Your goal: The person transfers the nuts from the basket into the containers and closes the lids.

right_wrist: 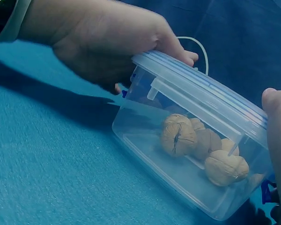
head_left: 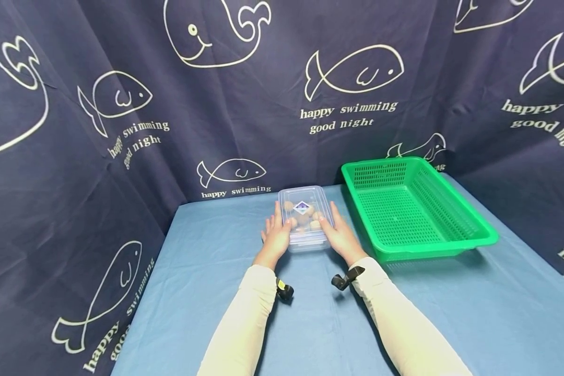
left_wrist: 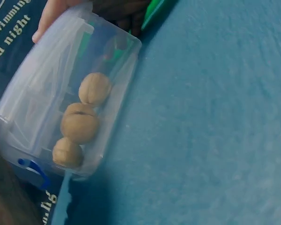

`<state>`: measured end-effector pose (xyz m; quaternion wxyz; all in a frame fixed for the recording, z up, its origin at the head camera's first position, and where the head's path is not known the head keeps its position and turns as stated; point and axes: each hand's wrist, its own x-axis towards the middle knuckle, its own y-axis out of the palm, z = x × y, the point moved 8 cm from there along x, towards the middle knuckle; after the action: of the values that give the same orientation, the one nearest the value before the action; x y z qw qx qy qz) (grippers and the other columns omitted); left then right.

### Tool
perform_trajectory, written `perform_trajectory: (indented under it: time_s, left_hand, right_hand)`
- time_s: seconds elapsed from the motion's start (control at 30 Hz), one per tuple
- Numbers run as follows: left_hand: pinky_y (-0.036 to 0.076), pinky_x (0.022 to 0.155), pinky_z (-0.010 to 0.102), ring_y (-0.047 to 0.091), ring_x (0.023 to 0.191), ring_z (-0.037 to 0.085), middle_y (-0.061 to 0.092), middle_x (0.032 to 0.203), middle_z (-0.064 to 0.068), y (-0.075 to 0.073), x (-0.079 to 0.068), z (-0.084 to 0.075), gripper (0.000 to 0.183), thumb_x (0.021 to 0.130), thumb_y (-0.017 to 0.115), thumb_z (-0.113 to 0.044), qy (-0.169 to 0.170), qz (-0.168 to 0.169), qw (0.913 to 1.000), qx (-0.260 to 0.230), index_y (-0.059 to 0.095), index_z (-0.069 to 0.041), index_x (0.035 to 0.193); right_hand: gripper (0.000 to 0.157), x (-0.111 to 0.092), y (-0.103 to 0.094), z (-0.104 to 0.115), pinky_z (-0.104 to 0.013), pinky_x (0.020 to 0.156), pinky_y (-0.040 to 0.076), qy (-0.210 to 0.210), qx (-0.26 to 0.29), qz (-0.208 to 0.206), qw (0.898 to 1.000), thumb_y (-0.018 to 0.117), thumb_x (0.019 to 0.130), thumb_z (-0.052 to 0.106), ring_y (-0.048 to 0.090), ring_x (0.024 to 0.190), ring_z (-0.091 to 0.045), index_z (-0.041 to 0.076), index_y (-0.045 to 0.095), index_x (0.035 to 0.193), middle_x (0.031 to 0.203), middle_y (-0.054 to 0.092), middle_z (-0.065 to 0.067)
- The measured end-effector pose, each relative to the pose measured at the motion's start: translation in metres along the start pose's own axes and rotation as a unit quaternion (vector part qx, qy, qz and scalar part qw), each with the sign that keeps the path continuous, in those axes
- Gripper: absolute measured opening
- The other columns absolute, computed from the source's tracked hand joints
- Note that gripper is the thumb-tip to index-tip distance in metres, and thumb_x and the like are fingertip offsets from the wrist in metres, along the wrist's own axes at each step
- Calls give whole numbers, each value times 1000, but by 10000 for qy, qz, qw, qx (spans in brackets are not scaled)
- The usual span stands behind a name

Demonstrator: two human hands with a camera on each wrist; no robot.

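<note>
A clear plastic food box (head_left: 308, 237) of walnuts (right_wrist: 225, 168) is between my two hands in the head view. Its clear lid (head_left: 317, 197) is on and carries a blue-and-white diamond sticker (head_left: 302, 208). My left hand (head_left: 277, 235) grips the left side, with the thumb over the lid's edge. On the opposite side my right hand (head_left: 342, 236) holds the box the same way. Several walnuts lie on the bottom, seen through the wall in both wrist views. A blue clip (left_wrist: 33, 169) shows at one end in the left wrist view.
To the right of the box stands a green perforated basket (head_left: 467, 209) with nothing in it. Blue cloth (head_left: 207, 250) covers the table. Dark curtains (head_left: 282, 115) with fish drawings hang along its back and sides. A dark wrist camera (head_left: 285, 290) sits on each sleeve.
</note>
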<state>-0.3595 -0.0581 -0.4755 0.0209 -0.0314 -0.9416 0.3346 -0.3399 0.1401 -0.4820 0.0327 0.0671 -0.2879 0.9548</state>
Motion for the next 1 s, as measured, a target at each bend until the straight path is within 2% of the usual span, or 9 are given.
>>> perform_trajectory:
  time_s: [0.13, 0.27, 0.5, 0.67, 0.77, 0.9, 1.0]
  left_hand:
    - [-4, 118, 64, 10, 153, 43, 22, 167, 10, 3, -1, 5, 70, 106, 38, -32, -73, -80, 9977, -664, 1, -26, 164]
    - [-5, 118, 63, 20, 152, 40, 24, 166, 10, 2, -4, 9, 71, 104, 40, -33, -196, -258, 9937, -1071, 4, -21, 165]
    - [-3, 119, 62, 29, 149, 39, 28, 163, 18, 0, -3, 10, 74, 103, 46, -35, -216, -599, 9916, -1124, 11, -11, 164]
    - [-2, 121, 60, 28, 150, 36, 26, 164, 18, -4, -5, 10, 79, 101, 50, -38, -308, -771, 9910, -1053, 10, -9, 163]
    - [3, 121, 59, 27, 150, 39, 25, 164, 19, -8, -5, 7, 81, 101, 53, -37, -227, -856, 9913, -975, 11, -9, 163]
    - [13, 121, 57, 22, 149, 48, 22, 166, 18, -12, -5, 4, 81, 100, 55, -33, -2, -850, 9917, -961, 11, -7, 163]
    - [17, 122, 52, 20, 150, 44, 17, 167, 17, -13, -3, 1, 81, 101, 55, -29, 232, -733, 9921, -992, 9, -7, 163]
  right_hand:
    - [73, -3, 3, -4, -56, 120, 20, 255, 215, 60, 9994, 40, 106, 48, 26, 149, -44, 21, 6, 165, 166, 20, -18]
    - [72, -3, 5, -6, -57, 119, 22, 385, 419, 72, 9984, 42, 106, 49, 27, 148, -44, 22, 11, 164, 165, 24, -19]
    - [71, -1, 3, -5, -53, 121, 19, 246, 810, -136, 9963, 48, 105, 41, 23, 150, -40, 17, 16, 164, 165, 24, -19]
    - [80, 0, -2, -2, -51, 122, 15, 209, 829, -299, 9959, 54, 103, 38, 20, 152, -39, 18, 6, 165, 167, 17, -20]
    - [88, 2, -6, -1, -50, 122, 17, 167, 661, -439, 9967, 57, 101, 39, 22, 151, -40, 18, 0, 164, 166, 16, -22]
    - [96, 3, -10, 2, -53, 119, 26, 71, 372, -600, 9975, 63, 98, 38, 34, 145, -42, 19, -4, 164, 160, 30, -28]
    - [100, 4, -12, 4, -55, 116, 29, -42, 272, -597, 9978, 67, 96, 34, 40, 141, -43, 17, -4, 164, 154, 39, -29]
